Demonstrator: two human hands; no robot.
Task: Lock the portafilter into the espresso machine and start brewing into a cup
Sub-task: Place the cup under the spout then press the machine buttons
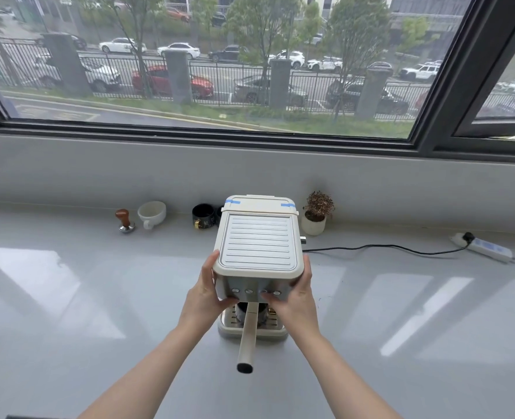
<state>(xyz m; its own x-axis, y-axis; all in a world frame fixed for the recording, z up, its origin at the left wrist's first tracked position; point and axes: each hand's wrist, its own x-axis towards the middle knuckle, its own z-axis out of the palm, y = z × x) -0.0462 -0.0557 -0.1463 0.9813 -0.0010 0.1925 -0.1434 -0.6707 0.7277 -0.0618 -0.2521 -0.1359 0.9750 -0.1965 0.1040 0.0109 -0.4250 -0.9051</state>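
At the far left of the pale worktop [68, 297], against the wall, stand a wood-handled tamper [125, 220], a white cup [151, 213] and a black mug [203, 216], all well apart from the work. The left hand [207, 293] wraps the left front corner of the espresso machine [257, 247], fingers curled onto its side and thumb near the leftmost button, steadying it. The portafilter [247, 334] sits under the front panel, its cream handle pointing straight toward the person, so it looks seated and turned home. Below it a dark cup [257, 313] appears to stand on the drip tray [251, 328], though it is mostly hidden. The right hand [295, 293] clasps the right front corner, thumb reaching along the button row [256, 291]. Locking seems done; what remains, by my reading, is the brew button press. No coffee flow is visible. Rightward sit a potted plant [316, 214] and a power strip [481, 246].
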